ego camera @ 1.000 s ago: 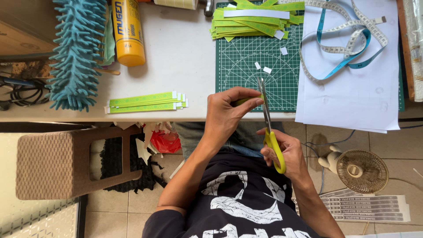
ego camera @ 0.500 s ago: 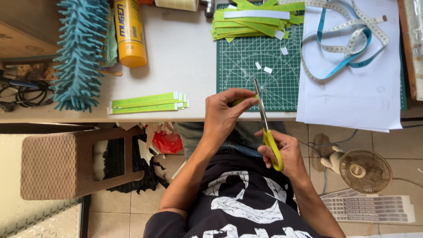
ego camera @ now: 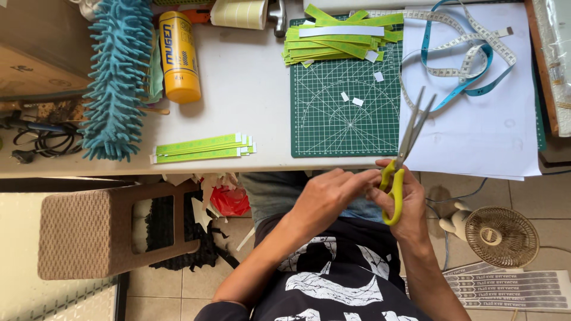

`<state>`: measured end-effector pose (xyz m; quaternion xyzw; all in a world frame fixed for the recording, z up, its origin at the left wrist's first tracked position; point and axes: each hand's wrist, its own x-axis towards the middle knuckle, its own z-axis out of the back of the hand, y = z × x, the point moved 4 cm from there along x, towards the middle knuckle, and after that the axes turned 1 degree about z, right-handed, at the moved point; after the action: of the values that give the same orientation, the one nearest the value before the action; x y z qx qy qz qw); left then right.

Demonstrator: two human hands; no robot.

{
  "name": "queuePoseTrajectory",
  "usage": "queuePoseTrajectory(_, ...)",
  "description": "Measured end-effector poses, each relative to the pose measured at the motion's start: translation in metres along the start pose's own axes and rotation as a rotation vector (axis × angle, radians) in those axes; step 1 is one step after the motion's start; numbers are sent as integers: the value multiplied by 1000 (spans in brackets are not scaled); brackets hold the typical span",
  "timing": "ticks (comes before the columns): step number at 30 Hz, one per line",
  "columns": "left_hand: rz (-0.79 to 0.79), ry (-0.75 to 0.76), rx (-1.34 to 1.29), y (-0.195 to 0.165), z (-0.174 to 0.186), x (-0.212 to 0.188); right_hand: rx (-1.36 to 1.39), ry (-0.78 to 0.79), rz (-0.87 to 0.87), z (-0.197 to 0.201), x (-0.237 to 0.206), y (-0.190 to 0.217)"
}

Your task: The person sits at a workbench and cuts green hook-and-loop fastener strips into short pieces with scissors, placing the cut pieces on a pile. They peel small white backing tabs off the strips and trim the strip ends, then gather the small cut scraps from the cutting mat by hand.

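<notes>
Yellow-handled scissors [ego camera: 399, 160] sit gripped in right hand [ego camera: 399, 205], blades parted over worktop [ego camera: 250, 89] edge; left hand [ego camera: 327, 199] fingers pinched together beside handle, contents hidden.

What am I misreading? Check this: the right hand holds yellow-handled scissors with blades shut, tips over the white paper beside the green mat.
One thing is wrong: the blades are open, not shut, as the head view shows. The right hand does hold the yellow-handled scissors, tips over the white paper beside the green mat.
</notes>
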<state>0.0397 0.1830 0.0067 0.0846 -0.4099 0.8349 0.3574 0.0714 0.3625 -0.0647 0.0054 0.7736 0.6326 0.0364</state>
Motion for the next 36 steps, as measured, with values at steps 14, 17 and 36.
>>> queuePoseTrajectory(14, -158, -284, 336, 37, 48, 84, 147, -186, 176, 43, -10, 6)
queuePoseTrajectory(17, -248, -347, 418, 75, 62, 140, 163, -177, 157, 38, -17, 2)
queuePoseTrajectory(36, 286, -149, 317, 131, 162, 33, 190, 62, 59, 16, -30, -23)
